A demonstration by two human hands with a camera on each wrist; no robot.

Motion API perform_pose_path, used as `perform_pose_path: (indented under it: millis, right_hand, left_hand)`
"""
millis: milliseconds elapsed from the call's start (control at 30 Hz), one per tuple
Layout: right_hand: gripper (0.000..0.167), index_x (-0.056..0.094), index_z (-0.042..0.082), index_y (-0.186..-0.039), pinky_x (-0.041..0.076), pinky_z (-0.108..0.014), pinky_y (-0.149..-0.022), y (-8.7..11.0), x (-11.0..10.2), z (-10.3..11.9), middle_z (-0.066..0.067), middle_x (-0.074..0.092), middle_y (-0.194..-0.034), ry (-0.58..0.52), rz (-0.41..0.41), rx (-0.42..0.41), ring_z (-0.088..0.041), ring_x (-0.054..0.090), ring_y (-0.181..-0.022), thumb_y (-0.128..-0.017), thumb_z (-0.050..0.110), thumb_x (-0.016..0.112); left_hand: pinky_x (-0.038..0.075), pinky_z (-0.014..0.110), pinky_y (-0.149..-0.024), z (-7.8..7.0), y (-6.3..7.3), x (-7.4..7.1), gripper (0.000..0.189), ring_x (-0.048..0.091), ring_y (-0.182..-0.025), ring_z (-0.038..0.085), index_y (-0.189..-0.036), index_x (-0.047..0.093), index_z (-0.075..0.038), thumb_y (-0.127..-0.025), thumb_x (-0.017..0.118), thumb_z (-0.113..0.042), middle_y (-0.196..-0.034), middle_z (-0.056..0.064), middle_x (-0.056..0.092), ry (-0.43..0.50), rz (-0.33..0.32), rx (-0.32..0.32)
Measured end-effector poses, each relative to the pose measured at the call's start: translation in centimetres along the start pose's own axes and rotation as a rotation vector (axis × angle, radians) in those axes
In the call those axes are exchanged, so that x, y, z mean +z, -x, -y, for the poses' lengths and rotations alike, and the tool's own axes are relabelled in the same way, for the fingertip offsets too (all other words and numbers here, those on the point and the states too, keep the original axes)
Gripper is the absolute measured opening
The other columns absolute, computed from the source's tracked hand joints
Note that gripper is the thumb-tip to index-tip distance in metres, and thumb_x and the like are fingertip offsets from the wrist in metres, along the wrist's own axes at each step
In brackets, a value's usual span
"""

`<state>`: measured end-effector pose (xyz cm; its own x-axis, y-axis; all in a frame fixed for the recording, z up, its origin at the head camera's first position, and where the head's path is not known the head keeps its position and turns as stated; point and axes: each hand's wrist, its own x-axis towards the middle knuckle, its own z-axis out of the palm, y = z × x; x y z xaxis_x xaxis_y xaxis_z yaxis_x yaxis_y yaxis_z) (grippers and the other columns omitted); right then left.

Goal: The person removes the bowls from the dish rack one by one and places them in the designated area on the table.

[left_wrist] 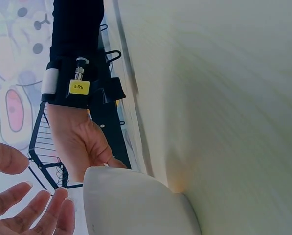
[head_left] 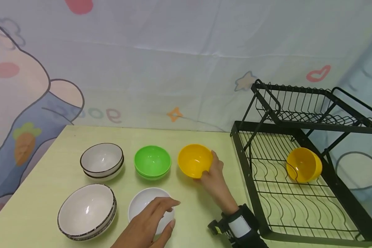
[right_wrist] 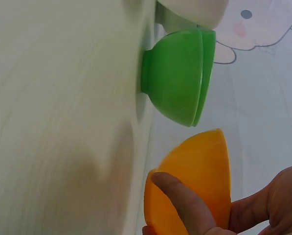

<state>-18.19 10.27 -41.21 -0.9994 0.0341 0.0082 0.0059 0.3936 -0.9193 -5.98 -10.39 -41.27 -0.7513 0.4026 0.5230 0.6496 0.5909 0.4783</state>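
My right hand (head_left: 216, 184) grips a yellow bowl (head_left: 193, 160) by its right side. In the right wrist view the fingers wrap the outside of this bowl (right_wrist: 204, 171), with one finger reaching its foot, and it tilts slightly. Left of it stand nested green bowls (head_left: 152, 162). Nearer the front, a small white bowl (head_left: 137, 205) sits on the table, partly hidden behind my left hand (head_left: 148, 220). That hand holds nothing; its fingers are loosely bent, and in the left wrist view they appear beside the white bowl (left_wrist: 136, 205).
Two stacks of white bowls with dark rims, a smaller stack (head_left: 102, 158) and a larger one (head_left: 87, 210), stand on the left of the table. A black two-tier dish rack (head_left: 257, 193) occupies the right, with another yellow bowl (head_left: 303, 165) tipped sideways on its lower tier.
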Motion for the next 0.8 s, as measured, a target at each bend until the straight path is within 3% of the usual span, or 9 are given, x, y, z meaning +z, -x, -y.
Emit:
perform_pose_path:
  millis: [333,433,567,700,800]
  right_hand:
    - [0.094,0.009,-0.003,-0.157,0.024,-0.063,-0.117,-0.14,0.11,-0.56,-0.03,0.013,-0.151,-0.023,0.043,0.01,-0.043,0.022,-0.139,-0.082,-0.006,0.065]
    - [0.087,0.005,-0.004,-0.157,0.024,-0.062,-0.118,-0.18,0.23,-0.69,-0.031,0.01,-0.152,0.006,0.053,0.027,-0.045,0.027,-0.139,-0.086,-0.004,0.056]
    - [0.079,0.005,-0.007,-0.156,0.032,-0.059,-0.115,-0.06,0.31,-0.78,-0.03,0.009,-0.153,0.106,0.057,0.02,-0.047,0.038,-0.135,-0.09,-0.001,0.047]
    - [0.075,0.011,-0.012,-0.153,0.042,-0.057,-0.106,0.16,0.28,-0.79,-0.032,0.008,-0.152,0.207,0.064,-0.038,-0.049,0.048,-0.124,-0.091,0.003,0.051]
    - [0.074,0.013,-0.014,-0.152,0.044,-0.057,-0.105,0.22,0.24,-0.79,-0.033,0.006,-0.153,0.248,0.064,-0.068,-0.05,0.05,-0.122,-0.093,0.007,0.053]
  left_hand:
    - [0.053,0.02,-0.08,0.1,0.08,0.13,0.048,0.06,-0.099,0.0,-0.132,0.053,-0.022,-0.088,0.073,-0.014,-0.121,-0.013,0.057,-0.016,-0.021,-0.003]
    - [0.052,0.019,-0.079,0.1,0.09,0.16,0.049,0.06,-0.099,0.001,-0.131,0.054,-0.022,-0.088,0.074,-0.014,-0.121,-0.012,0.058,-0.019,-0.024,-0.002]
    - [0.052,0.02,-0.079,0.1,0.09,0.22,0.049,0.06,-0.099,0.001,-0.131,0.054,-0.023,-0.087,0.074,-0.014,-0.121,-0.013,0.058,-0.026,-0.029,-0.007]
    - [0.052,0.019,-0.079,0.12,0.15,0.34,0.048,0.059,-0.098,0.001,-0.131,0.054,-0.023,-0.087,0.074,-0.015,-0.12,-0.014,0.058,-0.037,-0.036,-0.004]
    - [0.051,0.018,-0.078,0.16,0.15,0.4,0.048,0.059,-0.097,0.0,-0.131,0.055,-0.023,-0.087,0.074,-0.016,-0.119,-0.014,0.058,-0.045,-0.04,0.005]
